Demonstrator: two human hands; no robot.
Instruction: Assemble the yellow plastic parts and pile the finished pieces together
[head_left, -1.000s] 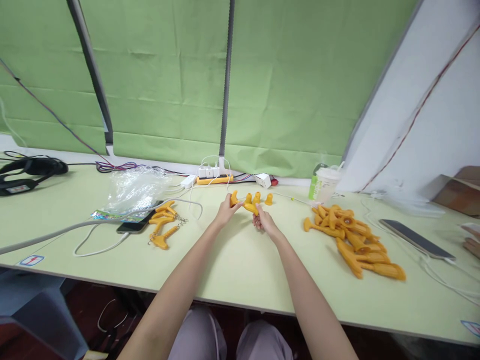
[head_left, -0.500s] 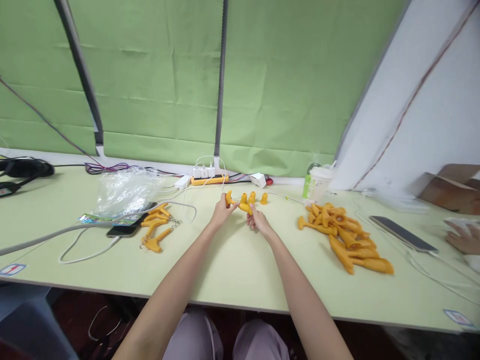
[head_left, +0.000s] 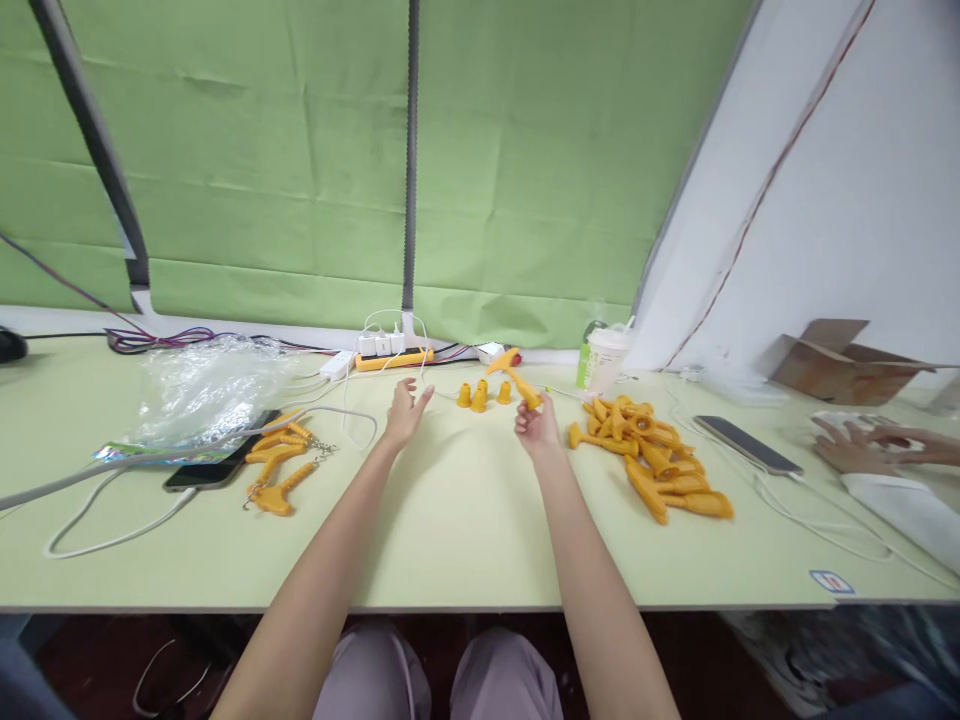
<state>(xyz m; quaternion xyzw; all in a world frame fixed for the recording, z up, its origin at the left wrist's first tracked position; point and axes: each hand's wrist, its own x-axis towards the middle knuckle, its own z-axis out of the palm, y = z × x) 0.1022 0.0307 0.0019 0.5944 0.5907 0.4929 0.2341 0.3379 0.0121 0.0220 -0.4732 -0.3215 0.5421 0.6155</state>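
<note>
My right hand (head_left: 538, 430) grips the thick end of a yellow plastic piece with a T-shaped head (head_left: 504, 361), which is tilted up and to the left above the table. My left hand (head_left: 405, 412) is open over the table with its fingers apart, holding nothing. Between the hands and farther back stand several small yellow bell-shaped pieces (head_left: 478, 398). To the right of my right hand lies a heap of yellow plastic pieces (head_left: 660, 455). At the left, several yellow hook-shaped pieces with small metal chains (head_left: 276, 495) lie beside a phone.
A clear plastic bag (head_left: 206, 385) and a black phone (head_left: 217, 472) with white cables lie left. A power strip (head_left: 394, 360) runs along the back. A lidded cup (head_left: 606, 360), another phone (head_left: 746, 445), a cardboard box (head_left: 847, 370) and another person's hands (head_left: 855, 445) are at right.
My left hand has let go of the yellow T-headed piece and opened, drawing away to the left. My right hand has carried the piece to the right and raised its head. The view has shifted right.
</note>
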